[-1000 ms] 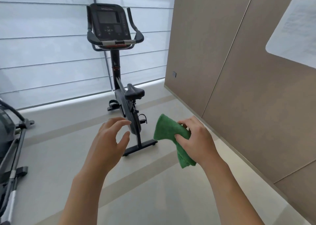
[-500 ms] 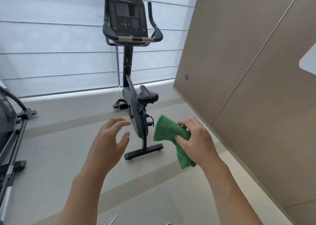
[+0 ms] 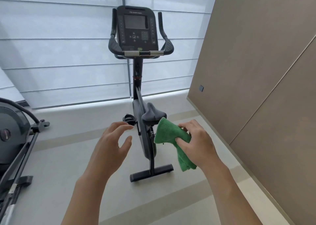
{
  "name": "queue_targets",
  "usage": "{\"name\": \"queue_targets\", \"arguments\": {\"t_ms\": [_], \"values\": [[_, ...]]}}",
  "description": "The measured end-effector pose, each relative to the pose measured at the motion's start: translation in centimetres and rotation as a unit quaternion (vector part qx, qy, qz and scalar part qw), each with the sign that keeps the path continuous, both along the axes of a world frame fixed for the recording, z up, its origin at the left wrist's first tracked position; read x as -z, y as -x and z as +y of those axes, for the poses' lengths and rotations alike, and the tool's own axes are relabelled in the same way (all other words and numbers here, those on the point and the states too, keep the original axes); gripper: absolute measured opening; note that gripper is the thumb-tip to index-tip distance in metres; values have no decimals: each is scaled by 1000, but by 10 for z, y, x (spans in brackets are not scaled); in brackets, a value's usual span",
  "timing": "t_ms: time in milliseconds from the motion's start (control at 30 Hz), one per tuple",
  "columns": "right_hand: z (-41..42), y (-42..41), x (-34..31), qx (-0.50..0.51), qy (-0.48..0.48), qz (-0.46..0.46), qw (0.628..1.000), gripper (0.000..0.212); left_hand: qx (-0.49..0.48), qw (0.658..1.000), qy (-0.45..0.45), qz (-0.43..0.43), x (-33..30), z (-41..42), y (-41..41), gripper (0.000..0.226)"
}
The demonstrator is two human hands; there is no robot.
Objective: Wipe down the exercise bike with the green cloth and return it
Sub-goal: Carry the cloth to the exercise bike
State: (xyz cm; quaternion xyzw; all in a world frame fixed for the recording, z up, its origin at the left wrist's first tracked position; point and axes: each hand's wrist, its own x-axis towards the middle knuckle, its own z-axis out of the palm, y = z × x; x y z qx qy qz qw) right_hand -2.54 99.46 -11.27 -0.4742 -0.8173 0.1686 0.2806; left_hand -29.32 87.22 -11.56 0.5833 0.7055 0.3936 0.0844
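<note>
A black exercise bike (image 3: 139,81) stands straight ahead, its console (image 3: 136,28) and handlebars high up and its saddle (image 3: 153,115) lower down. My right hand (image 3: 196,142) grips a folded green cloth (image 3: 168,134), whose upper corner sits just right of the saddle, seemingly short of it. My left hand (image 3: 112,142) hovers to the left of the bike's body with relaxed, spread fingers and holds nothing. The bike's rear foot bar (image 3: 152,172) rests on the floor below my hands.
Another dark exercise machine (image 3: 13,139) stands at the left edge. A brown panelled wall (image 3: 256,70) runs along the right. White window blinds (image 3: 59,53) fill the back behind a low ledge. Pale floor lies around the bike.
The bike has grown larger and shifted to the middle of the view as I came closer. The cloth now reaches the saddle's right side. My hands keep their poses.
</note>
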Motion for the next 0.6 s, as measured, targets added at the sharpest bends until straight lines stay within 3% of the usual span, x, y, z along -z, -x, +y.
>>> {"name": "queue_targets", "arguments": {"t_ms": [267, 600], "values": [[120, -8, 2, -30, 2, 21, 999, 34, -29, 999, 21, 18, -10, 99, -19, 30], [190, -16, 30, -24, 46, 40, 998, 32, 1, 996, 79, 52, 6, 191, -29, 30]]}}
